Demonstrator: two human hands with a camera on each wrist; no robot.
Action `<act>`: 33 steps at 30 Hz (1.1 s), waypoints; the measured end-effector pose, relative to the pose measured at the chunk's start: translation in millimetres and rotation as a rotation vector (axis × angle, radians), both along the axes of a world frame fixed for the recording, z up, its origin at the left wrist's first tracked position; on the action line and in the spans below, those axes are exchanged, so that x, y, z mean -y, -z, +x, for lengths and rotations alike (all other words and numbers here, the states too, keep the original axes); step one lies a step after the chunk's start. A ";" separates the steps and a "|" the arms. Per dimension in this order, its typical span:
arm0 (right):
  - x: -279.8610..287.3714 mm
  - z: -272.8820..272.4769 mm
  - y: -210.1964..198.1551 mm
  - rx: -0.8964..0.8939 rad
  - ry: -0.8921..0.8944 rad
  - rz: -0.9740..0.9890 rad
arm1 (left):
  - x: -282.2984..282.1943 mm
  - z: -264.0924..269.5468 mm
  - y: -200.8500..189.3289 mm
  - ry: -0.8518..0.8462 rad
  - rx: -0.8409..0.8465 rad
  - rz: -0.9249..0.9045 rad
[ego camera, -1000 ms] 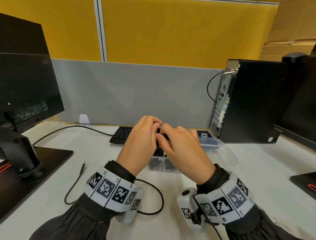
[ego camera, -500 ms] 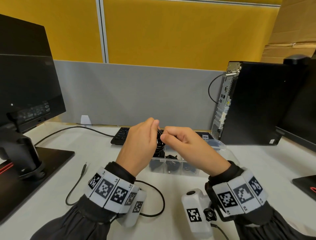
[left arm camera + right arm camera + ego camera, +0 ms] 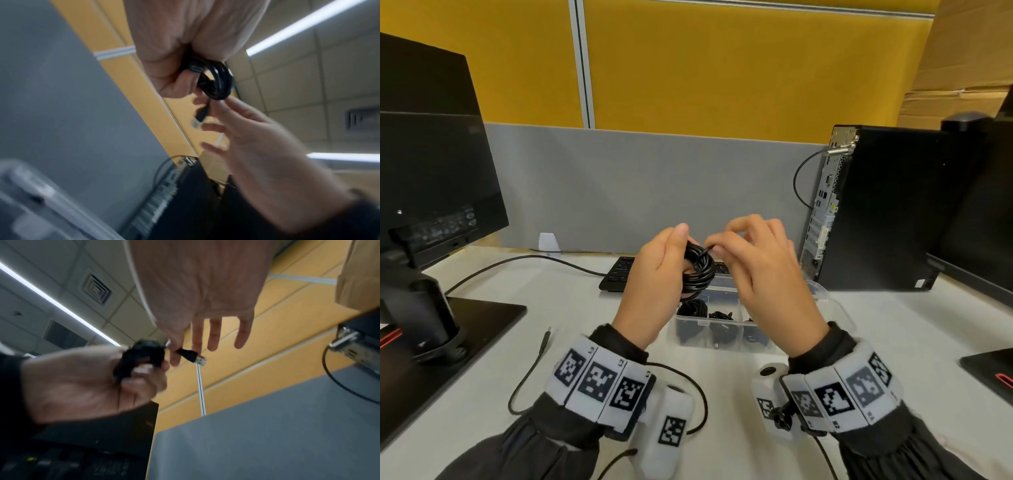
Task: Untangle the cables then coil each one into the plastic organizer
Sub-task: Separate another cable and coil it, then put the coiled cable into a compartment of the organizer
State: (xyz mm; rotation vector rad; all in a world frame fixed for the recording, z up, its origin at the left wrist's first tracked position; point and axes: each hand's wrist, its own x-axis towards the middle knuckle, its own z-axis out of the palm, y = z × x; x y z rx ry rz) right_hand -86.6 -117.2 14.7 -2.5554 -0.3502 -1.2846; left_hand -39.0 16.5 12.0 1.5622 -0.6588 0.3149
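Note:
My left hand (image 3: 657,270) grips a tight coil of black cable (image 3: 700,269) in the air above the clear plastic organizer (image 3: 832,301). My right hand (image 3: 753,260) pinches the free end of that cable beside the coil, its other fingers spread. The wrist views show the coil (image 3: 221,82) wrapped round my left fingers and the USB plug (image 3: 192,356) held between my right thumb and forefinger. The organizer's front compartments hold other black coiled cables (image 3: 693,310). A further black cable (image 3: 527,380) lies loose on the desk at the left, its plug pointing away.
A black keyboard (image 3: 619,274) lies behind the organizer. A monitor on its stand (image 3: 431,212) fills the left. A computer tower (image 3: 887,209) stands at the right, with another monitor base (image 3: 989,370) by the right edge. A grey partition backs the white desk.
Both hands have risen from the organizer with the coil. The right hand has drawn slightly apart and now pinches the cable's plug end.

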 end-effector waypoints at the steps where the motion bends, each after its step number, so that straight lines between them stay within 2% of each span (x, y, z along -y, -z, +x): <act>1: -1.7 2.5 2.2 -0.019 -0.070 0.086 | 3.8 -3.7 0.0 0.025 -0.065 -0.075; 4: -4.7 4.6 0.8 -0.138 -0.201 0.325 | 15.0 -15.5 1.3 0.007 -0.114 -0.219; 7: -1.6 -1.9 -6.7 -0.343 -0.312 0.586 | 22.3 -19.1 1.4 -0.074 0.021 -0.187; 9: 2.3 -10.5 -14.3 -0.414 -0.376 0.719 | 27.3 -16.8 -0.4 -0.113 0.123 -0.133; 11: 6.4 -17.9 -22.5 -0.451 -0.413 0.770 | 35.0 -16.4 -4.4 -0.124 0.200 -0.093; 13: 12.2 -20.7 -29.4 -0.457 -0.394 0.765 | 44.5 -16.3 -7.1 -0.095 0.204 -0.078; 17: 32.1 -18.3 -32.1 -0.516 -0.316 0.737 | 64.6 -12.2 -4.4 0.012 0.087 -0.087; 20: 56.7 -13.0 -25.5 -0.618 -0.241 0.776 | 76.1 -3.7 8.3 0.156 -0.079 -0.020; 23: 94.0 2.9 -18.8 -0.660 -0.003 0.612 | 78.6 11.6 31.3 0.176 -0.158 0.154; 25: 113.6 13.3 -11.6 -0.719 0.114 0.480 | 76.3 21.4 46.9 0.151 -0.158 0.348; 28: 124.7 27.7 7.4 -0.889 0.205 0.117 | 74.0 29.9 59.7 0.165 -0.176 0.611; 31: 124.7 38.4 23.4 -1.048 0.253 -0.135 | 72.8 31.4 61.4 0.211 -0.166 0.713; 33: 126.1 41.8 26.0 -1.117 0.287 -0.155 | 71.4 31.7 64.0 0.230 -0.162 0.743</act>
